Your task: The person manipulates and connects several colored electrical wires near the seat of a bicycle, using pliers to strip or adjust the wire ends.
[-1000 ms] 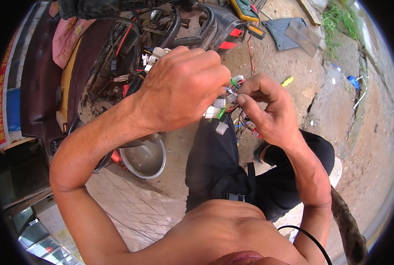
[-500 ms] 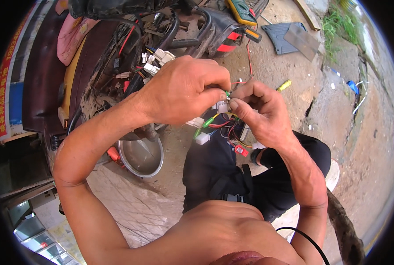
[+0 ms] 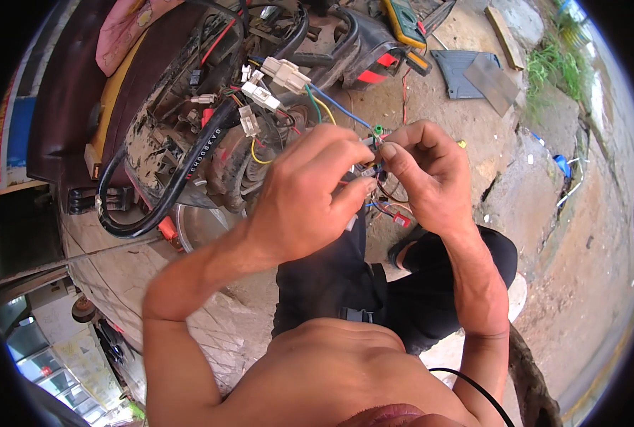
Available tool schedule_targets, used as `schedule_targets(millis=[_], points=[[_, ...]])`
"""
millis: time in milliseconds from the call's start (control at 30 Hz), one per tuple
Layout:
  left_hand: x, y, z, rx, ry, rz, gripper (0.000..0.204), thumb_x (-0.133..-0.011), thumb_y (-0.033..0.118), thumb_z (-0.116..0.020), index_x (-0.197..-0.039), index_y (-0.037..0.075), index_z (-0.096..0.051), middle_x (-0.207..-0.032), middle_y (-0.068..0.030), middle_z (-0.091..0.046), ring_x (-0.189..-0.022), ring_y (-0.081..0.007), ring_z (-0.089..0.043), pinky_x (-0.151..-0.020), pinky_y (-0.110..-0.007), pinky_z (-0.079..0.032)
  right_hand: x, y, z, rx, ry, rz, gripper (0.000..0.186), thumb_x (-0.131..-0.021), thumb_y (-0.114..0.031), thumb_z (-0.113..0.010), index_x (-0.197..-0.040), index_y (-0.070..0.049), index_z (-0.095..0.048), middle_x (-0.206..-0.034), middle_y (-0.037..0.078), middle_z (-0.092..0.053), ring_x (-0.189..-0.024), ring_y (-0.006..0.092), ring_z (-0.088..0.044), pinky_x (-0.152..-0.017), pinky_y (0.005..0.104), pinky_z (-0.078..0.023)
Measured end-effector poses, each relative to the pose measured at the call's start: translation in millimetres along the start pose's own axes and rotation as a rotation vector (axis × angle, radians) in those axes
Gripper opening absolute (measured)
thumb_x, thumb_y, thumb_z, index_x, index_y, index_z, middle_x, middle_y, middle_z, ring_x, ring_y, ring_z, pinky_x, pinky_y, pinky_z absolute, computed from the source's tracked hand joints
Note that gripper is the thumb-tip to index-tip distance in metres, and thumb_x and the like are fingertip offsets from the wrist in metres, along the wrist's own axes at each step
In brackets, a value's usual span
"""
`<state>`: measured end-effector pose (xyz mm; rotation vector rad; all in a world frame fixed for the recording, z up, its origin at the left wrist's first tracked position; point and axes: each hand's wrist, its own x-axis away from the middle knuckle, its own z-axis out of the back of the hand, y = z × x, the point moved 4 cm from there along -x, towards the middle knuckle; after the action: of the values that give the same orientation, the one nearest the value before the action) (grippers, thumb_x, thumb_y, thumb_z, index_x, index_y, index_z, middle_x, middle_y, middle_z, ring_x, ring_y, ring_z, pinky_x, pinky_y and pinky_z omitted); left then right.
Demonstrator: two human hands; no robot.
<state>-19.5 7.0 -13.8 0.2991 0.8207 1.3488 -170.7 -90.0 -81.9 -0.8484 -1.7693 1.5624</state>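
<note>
Between the thumb and fingertips of my right hand, closed in a pinch, are thin wires ending near a small green-sleeved terminal. My left hand is beside it, thumb and index finger parted around the near side of the wire bundle; nothing shows plainly gripped. A blue wire runs from this bundle toward a large white connector. More white plugs, such as a connector, hang at the left from a black-sheathed cable. Below my right hand dangles a red plug.
The dirty vehicle frame with a red-striped tail part fills the upper left. A metal basin sits under it. Beyond are a yellow-green multimeter, a dark flat panel and cracked concrete.
My left hand has drawn down and away from the green terminal, its thumb and finger parting. My right hand keeps its pinch. The view has shifted, showing more of the black cable and white plugs.
</note>
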Motion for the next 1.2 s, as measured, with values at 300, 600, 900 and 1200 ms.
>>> schedule_targets(millis=[300, 600, 900, 1200], points=[[17.3, -31.0, -34.6, 0.054, 0.214, 0.196, 0.014, -0.086, 0.005, -0.078, -0.099, 0.003, -0.072, -0.097, -0.0111, -0.073, -0.088, -0.032, -0.069, -0.082, -0.042, -0.051, 1.2, 12.4, -6.3, 0.011, -0.106, -0.007, 0.01, -0.101, -0.004, -0.072, -0.103, 0.004, -0.066, -0.091, 0.005, -0.071, -0.078, 0.0098, -0.063, -0.075, 0.0271, -0.053], [14.6, -26.6, -30.1, 0.505, 0.189, 0.492, 0.011, -0.093, 0.002, -0.073, -0.103, -0.002, -0.071, -0.097, -0.0141, -0.073, -0.087, -0.0282, -0.072, -0.078, -0.039, -0.055, 3.1, 0.5, -6.8, -0.039, -0.07, -0.034, 0.014, -0.102, -0.009, -0.074, -0.105, 0.002, -0.067, -0.089, 0.002, -0.07, -0.077, 0.0078, -0.062, -0.072, 0.026, -0.052], [9.8, -13.1, -28.2, 0.459, 0.276, 0.426, 0.011, -0.096, 0.003, -0.072, -0.105, -0.002, -0.072, -0.092, -0.0144, -0.075, -0.087, -0.0269, -0.072, -0.078, -0.038, -0.055, 4.1, -20.3, -7.2, -0.132, -0.041, -0.018, 0.014, -0.103, -0.009, -0.073, -0.106, 0.005, -0.073, -0.089, 0.005, -0.076, -0.078, 0.0063, -0.065, -0.069, 0.0229, -0.052], [12.9, -15.1, -30.2, 0.498, 0.283, 0.463, 0.007, -0.095, 0.004, -0.072, -0.097, -0.002, -0.069, -0.086, -0.0115, -0.072, -0.076, -0.0194, -0.067, -0.07, -0.035, -0.053, 4.5, -20.8, -1.4, -0.036, -0.067, -0.079, 0.013, -0.1, -0.011, -0.075, -0.099, 0.001, -0.072, -0.085, 0.002, -0.074, -0.076, 0.0051, -0.062, -0.066, 0.0232, -0.049]])
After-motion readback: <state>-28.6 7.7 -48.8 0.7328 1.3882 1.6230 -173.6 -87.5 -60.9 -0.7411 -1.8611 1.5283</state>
